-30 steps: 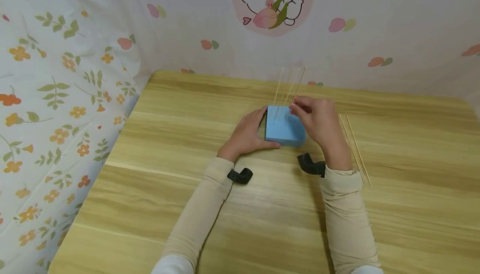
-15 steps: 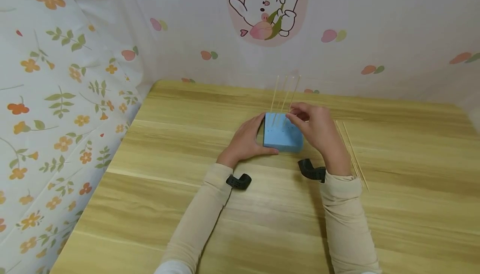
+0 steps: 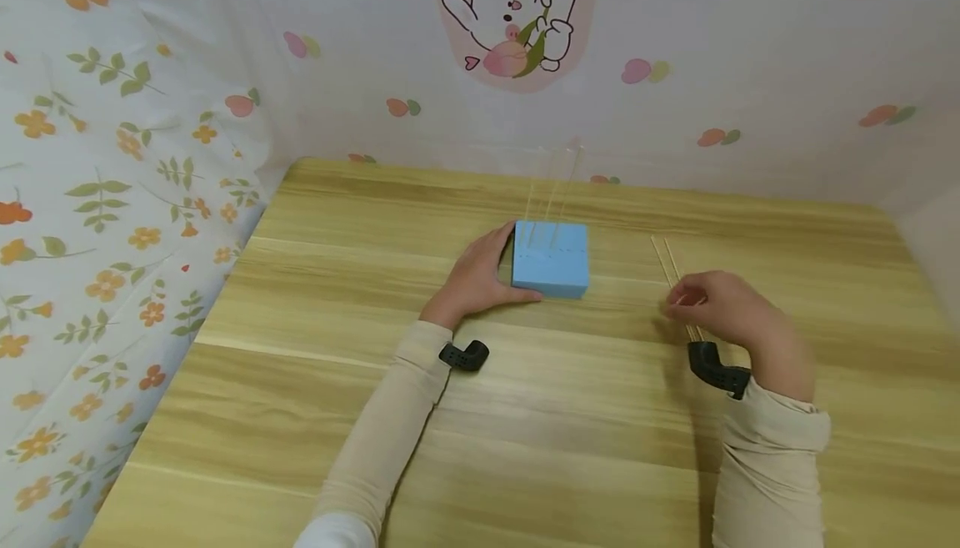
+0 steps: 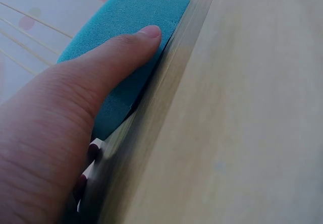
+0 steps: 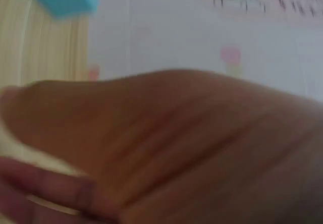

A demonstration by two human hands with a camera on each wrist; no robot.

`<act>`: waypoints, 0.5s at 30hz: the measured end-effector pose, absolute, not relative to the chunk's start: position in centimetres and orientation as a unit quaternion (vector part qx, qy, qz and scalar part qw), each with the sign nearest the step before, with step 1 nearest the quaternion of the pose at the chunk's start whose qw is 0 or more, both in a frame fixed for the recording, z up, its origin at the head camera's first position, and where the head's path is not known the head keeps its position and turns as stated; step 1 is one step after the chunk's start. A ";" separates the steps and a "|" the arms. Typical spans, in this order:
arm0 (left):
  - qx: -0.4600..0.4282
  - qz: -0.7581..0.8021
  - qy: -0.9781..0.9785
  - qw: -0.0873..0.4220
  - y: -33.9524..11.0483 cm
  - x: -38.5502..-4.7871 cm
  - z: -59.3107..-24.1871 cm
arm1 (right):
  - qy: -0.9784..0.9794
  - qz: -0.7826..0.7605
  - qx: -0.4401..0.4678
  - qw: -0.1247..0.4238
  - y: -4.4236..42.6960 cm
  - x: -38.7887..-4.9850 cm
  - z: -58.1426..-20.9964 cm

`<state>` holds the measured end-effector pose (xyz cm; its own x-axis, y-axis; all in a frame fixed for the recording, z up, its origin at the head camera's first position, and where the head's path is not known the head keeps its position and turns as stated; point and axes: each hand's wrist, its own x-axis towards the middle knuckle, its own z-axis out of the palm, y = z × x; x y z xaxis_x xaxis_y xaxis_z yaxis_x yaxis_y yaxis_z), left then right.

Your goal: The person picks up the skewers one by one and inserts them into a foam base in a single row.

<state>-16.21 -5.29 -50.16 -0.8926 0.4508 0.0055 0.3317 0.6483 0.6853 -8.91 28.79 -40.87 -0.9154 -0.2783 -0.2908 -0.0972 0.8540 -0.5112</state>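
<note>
On a yellow-brown wood-grain table (image 3: 555,431), bare left hand (image 3: 476,277) grips a light-blue rectangular foam block (image 3: 551,271) toward the back, thumb spread wide along its near side. Bare right hand (image 3: 723,306), well to the right, fingers bent over two thin pale wooden sticks (image 3: 661,260) lying there; cannot tell whether pinched. Similar slender sticks (image 4: 35,19) stand tilted in block.
</note>
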 end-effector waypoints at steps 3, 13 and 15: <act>0.215 0.360 0.904 0.086 -5.5 -16.3 -50.1 | 0.947 -0.237 -0.070 0.207 31.3 -8.0 -41.2; 0.224 0.357 0.903 0.089 -5.4 -16.3 -50.2 | 0.954 -0.255 0.025 0.152 31.5 -8.5 -43.0; 0.224 0.356 0.903 0.091 -5.4 -16.2 -50.1 | 0.955 -0.252 0.031 0.155 31.0 -8.8 -43.5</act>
